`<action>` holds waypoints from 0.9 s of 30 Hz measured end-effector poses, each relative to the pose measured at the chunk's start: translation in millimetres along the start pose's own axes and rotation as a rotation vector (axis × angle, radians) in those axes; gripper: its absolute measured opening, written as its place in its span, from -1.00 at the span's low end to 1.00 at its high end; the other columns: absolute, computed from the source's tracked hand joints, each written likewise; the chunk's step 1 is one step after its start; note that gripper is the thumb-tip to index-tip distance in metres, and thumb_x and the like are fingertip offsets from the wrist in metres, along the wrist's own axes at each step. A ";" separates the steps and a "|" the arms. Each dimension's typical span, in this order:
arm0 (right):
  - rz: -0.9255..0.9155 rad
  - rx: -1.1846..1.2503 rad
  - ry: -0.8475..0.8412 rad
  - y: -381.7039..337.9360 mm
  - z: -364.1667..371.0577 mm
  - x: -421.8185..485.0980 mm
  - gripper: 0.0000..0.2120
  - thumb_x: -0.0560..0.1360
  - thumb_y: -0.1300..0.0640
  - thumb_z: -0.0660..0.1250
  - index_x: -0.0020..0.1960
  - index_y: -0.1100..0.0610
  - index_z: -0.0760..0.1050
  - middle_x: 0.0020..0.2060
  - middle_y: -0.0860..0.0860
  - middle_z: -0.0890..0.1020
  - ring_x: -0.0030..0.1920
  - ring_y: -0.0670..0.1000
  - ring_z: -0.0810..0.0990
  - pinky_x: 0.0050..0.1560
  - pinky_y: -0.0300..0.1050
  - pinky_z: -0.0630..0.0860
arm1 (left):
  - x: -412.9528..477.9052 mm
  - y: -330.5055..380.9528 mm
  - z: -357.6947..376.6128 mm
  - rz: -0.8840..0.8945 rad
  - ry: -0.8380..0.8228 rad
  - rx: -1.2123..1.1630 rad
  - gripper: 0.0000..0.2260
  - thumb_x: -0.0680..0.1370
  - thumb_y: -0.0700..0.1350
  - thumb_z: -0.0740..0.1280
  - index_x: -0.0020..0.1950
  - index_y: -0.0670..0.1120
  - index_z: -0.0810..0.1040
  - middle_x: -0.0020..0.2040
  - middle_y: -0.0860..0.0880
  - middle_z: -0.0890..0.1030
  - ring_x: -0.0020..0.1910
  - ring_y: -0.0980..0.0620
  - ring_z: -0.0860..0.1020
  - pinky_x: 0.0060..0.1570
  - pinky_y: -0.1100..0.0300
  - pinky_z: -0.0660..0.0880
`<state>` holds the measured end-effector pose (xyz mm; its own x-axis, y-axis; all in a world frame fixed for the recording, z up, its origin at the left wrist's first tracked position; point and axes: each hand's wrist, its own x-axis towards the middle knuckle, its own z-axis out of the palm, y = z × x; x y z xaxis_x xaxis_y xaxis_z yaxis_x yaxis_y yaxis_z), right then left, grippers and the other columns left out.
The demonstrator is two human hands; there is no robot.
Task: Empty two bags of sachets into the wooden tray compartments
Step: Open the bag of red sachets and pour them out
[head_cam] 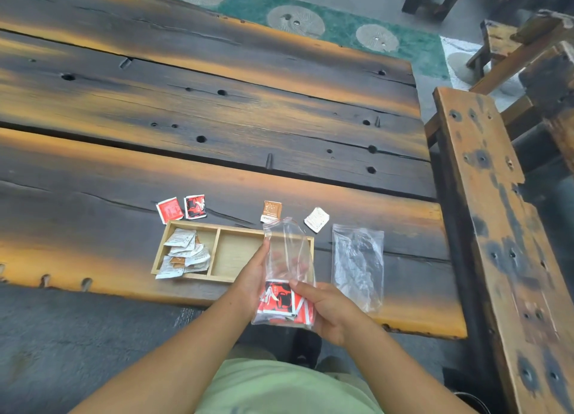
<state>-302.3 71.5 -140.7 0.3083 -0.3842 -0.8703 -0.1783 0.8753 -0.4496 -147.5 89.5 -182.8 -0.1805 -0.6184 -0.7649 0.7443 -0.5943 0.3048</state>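
Scorched plank table (217, 118), lower middle of the frame: the person holds the zip bag of red sachets (287, 274) upright, overlapping the right end of the wooden tray (192, 224). The left hand (251, 277) curls round the bag's side and the right hand (323, 308) pinches the bottom, where the sachets sit. I'd tip the mouth low over the bare middle compartment (236, 255) so nothing skitters out. White sachets (184, 253) fill the left one, and an empty bag (357, 264) lies to the right.
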 end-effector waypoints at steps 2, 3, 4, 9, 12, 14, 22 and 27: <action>0.006 0.021 -0.009 0.5 -0.6 1.8 -0.59 0.47 0.12 0.49 0.22 0.32 0.57 0.03 0.24 0.72 0.02 0.21 0.72 0.14 0.16 0.63 | 0.1 0.0 0.1 -0.002 0.034 0.020 -0.28 0.49 0.34 0.25 0.38 -0.22 0.52 0.25 -0.28 0.59 0.09 -0.24 0.63 0.11 -0.08 0.55; 0.012 0.026 -0.006 0.7 -0.9 2.2 -0.58 0.46 0.12 0.50 0.23 0.33 0.57 0.03 0.25 0.72 0.02 0.20 0.72 0.14 0.16 0.63 | 1.3 0.2 -0.8 -0.005 0.057 0.034 -0.25 0.45 0.35 0.29 0.38 -0.22 0.51 0.27 -0.28 0.59 0.12 -0.25 0.62 0.12 -0.09 0.55; 0.020 0.031 -0.003 0.7 -0.9 2.4 -0.57 0.45 0.12 0.50 0.23 0.33 0.56 0.03 0.25 0.72 0.02 0.20 0.71 0.14 0.17 0.63 | 2.8 0.1 -2.6 -0.013 0.067 0.057 -0.21 0.39 0.37 0.35 0.38 -0.21 0.52 0.28 -0.27 0.58 0.16 -0.26 0.61 0.16 -0.11 0.54; 0.048 0.054 -0.005 2.5 -1.9 1.6 -0.60 0.47 0.13 0.50 0.22 0.32 0.57 0.03 0.24 0.72 0.04 0.19 0.71 0.18 0.19 0.61 | 8.3 -3.7 -8.8 -0.042 0.080 0.108 -0.13 0.25 0.39 0.43 0.37 -0.15 0.53 0.28 -0.26 0.59 0.22 -0.27 0.59 0.30 -0.16 0.46; 0.056 0.095 -0.009 3.8 -1.9 -0.3 -0.62 0.49 0.14 0.47 0.22 0.34 0.56 0.04 0.26 0.71 0.12 0.24 0.69 0.17 0.20 0.61 | 7.7 -3.3 -7.0 -0.021 0.041 0.042 -0.24 0.44 0.34 0.29 0.44 -0.19 0.45 0.25 -0.27 0.58 0.10 -0.24 0.62 0.12 -0.07 0.56; 0.061 0.114 -0.016 2.9 -2.4 -1.7 -0.65 0.53 0.14 0.44 0.22 0.33 0.56 0.06 0.26 0.71 0.14 0.24 0.67 0.14 0.18 0.63 | 7.2 -3.3 -7.4 -0.018 0.017 0.014 -0.31 0.54 0.31 0.19 0.43 -0.21 0.44 0.15 -0.26 0.61 0.00 -0.21 0.66 -0.07 0.00 0.62; 0.086 0.187 -0.056 0.7 -4.0 -1.8 -0.59 0.54 0.07 0.43 0.30 0.27 0.53 0.14 0.26 0.68 0.18 0.24 0.67 0.21 0.21 0.59 | 9.1 -5.5 -13.1 -0.031 0.016 -0.011 -0.36 0.56 0.33 0.17 0.28 -0.20 0.54 -0.02 -0.23 0.67 -0.13 -0.16 0.69 -0.14 0.05 0.61; 0.079 0.229 -0.085 0.3 -4.8 -3.6 -0.61 0.55 0.09 0.42 0.28 0.30 0.55 0.16 0.25 0.67 0.23 0.24 0.64 0.25 0.20 0.56 | 10.3 -8.3 -11.4 -0.025 -0.011 -0.009 -0.37 0.57 0.32 0.17 0.08 -0.26 0.59 -0.12 -0.26 0.65 -0.23 -0.18 0.68 -0.23 0.06 0.62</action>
<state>-307.9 71.7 -138.6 0.3807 -0.2942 -0.8767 0.0079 0.9490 -0.3151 -148.2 93.9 -199.7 -0.2064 -0.6089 -0.7660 0.7450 -0.6053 0.2805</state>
